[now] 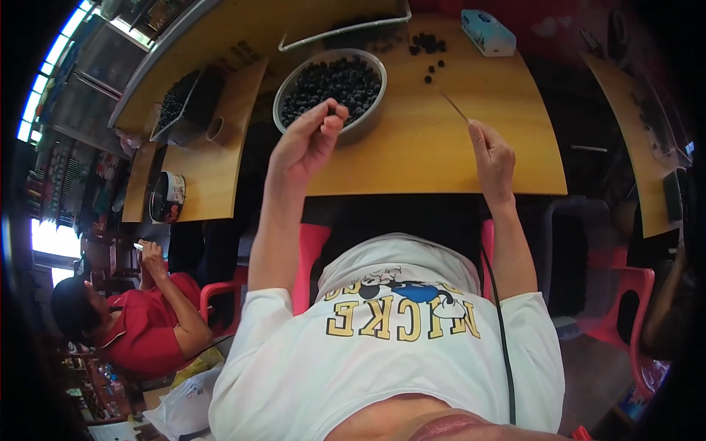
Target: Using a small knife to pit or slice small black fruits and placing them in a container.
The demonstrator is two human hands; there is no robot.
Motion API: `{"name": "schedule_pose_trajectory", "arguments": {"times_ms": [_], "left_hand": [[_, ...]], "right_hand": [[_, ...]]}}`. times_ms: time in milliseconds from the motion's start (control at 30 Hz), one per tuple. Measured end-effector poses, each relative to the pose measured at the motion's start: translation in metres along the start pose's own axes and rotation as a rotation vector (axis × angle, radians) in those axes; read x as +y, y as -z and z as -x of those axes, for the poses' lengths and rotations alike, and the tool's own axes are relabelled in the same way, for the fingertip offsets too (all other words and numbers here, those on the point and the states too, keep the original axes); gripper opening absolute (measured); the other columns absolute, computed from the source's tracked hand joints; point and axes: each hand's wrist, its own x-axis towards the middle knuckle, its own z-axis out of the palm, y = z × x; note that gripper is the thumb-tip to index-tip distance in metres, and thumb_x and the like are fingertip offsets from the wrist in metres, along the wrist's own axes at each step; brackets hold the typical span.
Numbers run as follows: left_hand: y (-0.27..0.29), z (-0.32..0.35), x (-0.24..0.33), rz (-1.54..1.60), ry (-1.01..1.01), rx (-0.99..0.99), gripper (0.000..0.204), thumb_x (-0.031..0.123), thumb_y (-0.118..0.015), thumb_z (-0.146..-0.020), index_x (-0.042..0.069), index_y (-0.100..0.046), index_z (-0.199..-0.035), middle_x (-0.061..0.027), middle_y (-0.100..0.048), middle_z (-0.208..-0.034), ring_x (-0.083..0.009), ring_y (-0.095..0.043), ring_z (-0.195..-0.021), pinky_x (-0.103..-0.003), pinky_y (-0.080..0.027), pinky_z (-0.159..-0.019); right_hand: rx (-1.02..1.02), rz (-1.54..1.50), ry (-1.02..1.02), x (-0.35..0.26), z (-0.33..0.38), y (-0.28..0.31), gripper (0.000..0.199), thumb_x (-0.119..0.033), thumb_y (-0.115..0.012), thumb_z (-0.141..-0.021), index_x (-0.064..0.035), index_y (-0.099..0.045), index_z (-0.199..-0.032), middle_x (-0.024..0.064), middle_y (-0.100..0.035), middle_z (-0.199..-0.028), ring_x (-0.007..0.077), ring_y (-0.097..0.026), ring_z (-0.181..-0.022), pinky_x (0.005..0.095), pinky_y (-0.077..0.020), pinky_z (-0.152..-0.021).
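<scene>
Berries (334,84), small and dark, fill a round metal bowl (371,110) on the wooden worktop (412,154), just past my left hand. Far to the left I see another person in a red shirt (143,331) sitting down low, and a round tin (168,197) on a side worktop near them. A dark tray of more berries (184,103) sits left of the bowl. My left hand (309,140) is up over the near rim of the bowl, with the fingers pinched together. It may be holding one berry, but I cannot tell for sure. A few loose berries (430,44) lie on the worktop to the right of the bowl. My right hand (493,158) is closed on a thin stick (452,104), which points up and left toward those loose berries. A light blue box (487,33) lies at the far edge.
</scene>
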Motion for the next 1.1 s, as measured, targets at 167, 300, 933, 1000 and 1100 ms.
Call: {"name": "schedule_pose_trajectory", "arguments": {"times_ms": [167, 300, 933, 1000, 1100], "left_hand": [[-0.006, -0.098, 0.075, -0.231, -0.259, 0.167, 0.021, 0.008, -0.052, -0.096, -0.009, -0.052, -0.108, -0.0127, -0.057, -0.102, -0.0188, -0.059, -0.095, -0.028, -0.052, -0.086], [-0.004, -0.193, 0.16, -0.144, -0.251, 0.26, 0.076, 0.039, -0.05, -0.095, 0.014, -0.005, -0.151, -0.0109, 0.006, -0.157, -0.0438, 0.0, -0.142, -0.055, -0.009, -0.113], [0.056, -0.128, 0.083, -2.482, -0.002, 0.566, 0.029, 0.007, -0.05, -0.083, 0.007, -0.067, -0.106, -0.0206, -0.063, -0.109, -0.0354, -0.057, -0.107, -0.043, -0.047, -0.089], [0.057, -0.121, 0.076, -2.342, -0.078, 0.434, 0.029, 0.007, -0.05, -0.083, 0.006, -0.066, -0.107, -0.0205, -0.062, -0.113, -0.0364, -0.056, -0.106, -0.043, -0.046, -0.09], [0.06, -0.106, 0.062, -2.319, -0.371, 0.407, 0.025, 0.008, -0.051, -0.084, 0.004, -0.067, -0.102, -0.0187, -0.065, -0.106, -0.0364, -0.059, -0.099, -0.042, -0.047, -0.088]], "right_hand": [[-0.039, -0.02, 0.005, -0.003, 0.004, -0.003, 0.037, -0.033, -0.058, -0.094, 0.0019, -0.067, -0.104, 0.0139, -0.07, -0.092, 0.0182, -0.065, -0.084, 0.027, -0.0484, -0.075], [-0.067, -0.074, 0.062, -0.012, 0.005, -0.01, 0.035, -0.03, -0.059, -0.094, 0.002, -0.067, -0.103, 0.013, -0.07, -0.092, 0.0151, -0.064, -0.084, 0.0255, -0.0481, -0.075], [-0.018, -0.045, 0.014, 0.006, 0.0, -0.005, 0.036, -0.031, -0.058, -0.095, 0.0022, -0.068, -0.102, 0.0078, -0.069, -0.084, 0.0097, -0.058, -0.075, 0.0233, -0.0456, -0.068], [-0.005, -0.032, 0.025, 0.003, -0.001, -0.007, 0.032, -0.03, -0.059, -0.094, 0.0004, -0.069, -0.097, 0.0121, -0.068, -0.081, 0.0188, -0.062, -0.07, 0.0267, -0.0465, -0.063], [0.033, -0.059, 0.088, 0.006, 0.0, -0.009, 0.032, -0.03, -0.059, -0.094, 0.0007, -0.069, -0.097, 0.0124, -0.068, -0.081, 0.0184, -0.061, -0.069, 0.0266, -0.0461, -0.062]]}}
